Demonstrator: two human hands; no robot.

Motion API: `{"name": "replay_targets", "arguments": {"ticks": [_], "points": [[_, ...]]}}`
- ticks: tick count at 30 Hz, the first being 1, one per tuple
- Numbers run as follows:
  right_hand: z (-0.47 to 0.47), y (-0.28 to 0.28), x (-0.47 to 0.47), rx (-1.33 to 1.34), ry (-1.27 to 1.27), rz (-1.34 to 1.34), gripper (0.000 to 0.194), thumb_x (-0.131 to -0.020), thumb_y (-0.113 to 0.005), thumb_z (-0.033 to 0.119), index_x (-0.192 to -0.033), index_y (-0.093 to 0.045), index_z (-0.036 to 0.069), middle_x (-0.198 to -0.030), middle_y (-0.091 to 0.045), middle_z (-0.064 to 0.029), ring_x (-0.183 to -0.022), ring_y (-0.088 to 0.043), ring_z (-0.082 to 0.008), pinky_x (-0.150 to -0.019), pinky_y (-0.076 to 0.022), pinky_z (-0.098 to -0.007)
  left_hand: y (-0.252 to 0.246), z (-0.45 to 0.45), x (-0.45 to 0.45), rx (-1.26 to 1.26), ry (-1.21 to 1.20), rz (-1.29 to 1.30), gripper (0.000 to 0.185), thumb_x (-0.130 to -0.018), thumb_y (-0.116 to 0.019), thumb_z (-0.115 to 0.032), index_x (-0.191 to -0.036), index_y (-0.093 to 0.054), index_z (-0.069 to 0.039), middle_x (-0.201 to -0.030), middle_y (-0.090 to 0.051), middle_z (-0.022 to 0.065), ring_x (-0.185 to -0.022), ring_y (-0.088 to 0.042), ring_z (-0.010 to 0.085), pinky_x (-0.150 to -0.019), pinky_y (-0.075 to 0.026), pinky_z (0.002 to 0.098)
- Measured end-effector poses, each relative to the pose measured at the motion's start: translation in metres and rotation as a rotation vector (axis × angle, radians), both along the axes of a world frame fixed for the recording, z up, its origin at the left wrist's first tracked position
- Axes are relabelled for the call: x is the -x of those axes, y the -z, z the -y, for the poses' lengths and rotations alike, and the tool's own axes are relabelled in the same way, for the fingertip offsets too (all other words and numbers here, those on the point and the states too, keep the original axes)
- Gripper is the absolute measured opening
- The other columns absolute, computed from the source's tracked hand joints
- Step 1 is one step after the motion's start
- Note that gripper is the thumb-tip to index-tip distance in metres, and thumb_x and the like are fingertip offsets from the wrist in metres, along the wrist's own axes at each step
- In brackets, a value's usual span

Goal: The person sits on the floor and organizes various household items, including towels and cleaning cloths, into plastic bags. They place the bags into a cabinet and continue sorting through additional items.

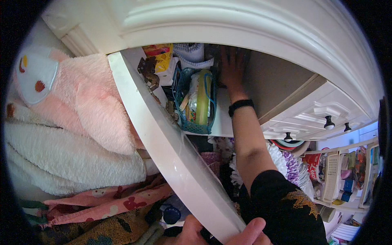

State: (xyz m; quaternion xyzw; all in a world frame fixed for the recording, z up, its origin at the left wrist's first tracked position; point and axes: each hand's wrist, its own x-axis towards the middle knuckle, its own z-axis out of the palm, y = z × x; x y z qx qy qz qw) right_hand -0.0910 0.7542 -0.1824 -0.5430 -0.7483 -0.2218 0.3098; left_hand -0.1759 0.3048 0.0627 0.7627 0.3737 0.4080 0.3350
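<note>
My left hand (245, 232) grips the near end of the open white cabinet door (171, 147), thumb on one face and fingers on the other. My right hand (231, 69), with a black band on its wrist, reaches deep into the cabinet (275, 82). Its fingers are spread in shadow, and no object shows in them. Left of that hand sits a teal mesh basket (196, 127) holding a yellow-green item (203, 98) and packets. Behind the basket lies a folded white cloth (193, 55) with a bluish edge. A yellow packet (163, 62) is beside it.
Metal hinges (148, 73) join the door at its far end. A pink plush toy (92, 88) and a patterned pink cloth (116, 202) lie to the left. Drawers with dark knobs (329, 122) are at right, above a loaded shelf rack (332, 177). A purple-and-white fluffy item (289, 165) is below.
</note>
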Motion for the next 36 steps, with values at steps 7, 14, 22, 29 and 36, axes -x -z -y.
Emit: {"name": "replay_targets", "arguments": {"ticks": [7,14,22,29,36], "points": [[-0.064,-0.004,-0.013,0.334,-0.021,0.166,0.073,-0.087,-0.067,0.025,-0.154,-0.038,0.019,-0.163,-0.025,-0.0189,-0.146,-0.027,-0.0503,-0.118,-0.0257,-0.0638,0.007,-0.019,0.01,-0.618,-0.302,-0.437,0.019,-0.093,-0.06,-0.029,-0.106,-0.052,-0.017,-0.105,-0.051,0.0041,-0.127,-0.054,0.0242,-0.079,-0.041,0.0671],[-0.069,-0.024,-0.024,0.523,-0.155,0.063,0.06,-0.089,-0.062,0.02,-0.147,-0.049,0.02,-0.157,-0.036,-0.0182,-0.144,-0.033,-0.0459,-0.116,-0.0286,-0.0637,0.0,-0.019,0.011,-0.708,-0.363,-0.44,0.025,-0.087,-0.066,-0.017,-0.108,-0.052,-0.019,-0.112,-0.049,0.0035,-0.129,-0.053,0.0276,-0.067,-0.043,0.0637],[-0.027,-0.013,-0.012,0.075,0.157,-0.045,0.046,-0.091,-0.057,0.014,-0.136,-0.063,0.02,-0.15,-0.049,-0.017,-0.141,-0.042,-0.0412,-0.114,-0.0331,-0.0622,0.004,-0.012,0.013,-0.684,-0.318,-0.422,0.028,-0.086,-0.067,-0.017,-0.109,-0.051,-0.022,-0.113,-0.049,0.0026,-0.128,-0.053,0.0285,-0.064,-0.042,0.0583],[-0.045,0.014,-0.028,0.246,-0.121,0.04,0.054,-0.093,-0.052,0.008,-0.144,-0.056,0.024,-0.147,-0.053,-0.0185,-0.138,-0.046,-0.0402,-0.115,-0.0388,-0.0514,0.005,-0.002,0.008,-0.598,-0.348,-0.397,0.028,-0.085,-0.068,-0.019,-0.108,-0.052,-0.022,-0.114,-0.051,0.0018,-0.128,-0.055,0.0282,-0.066,-0.043,0.0584],[0.028,0.013,-0.015,-0.15,-0.032,-0.244,0.066,-0.087,-0.058,0.007,-0.151,-0.045,0.017,-0.145,-0.051,-0.0188,-0.134,-0.045,-0.0442,-0.117,-0.0337,-0.0548,0.005,-0.025,0.009,-0.818,-0.389,-0.37,0.028,-0.084,-0.068,-0.012,-0.105,-0.054,-0.024,-0.114,-0.053,-0.0025,-0.128,-0.057,0.0261,-0.066,-0.041,0.0501]]}}
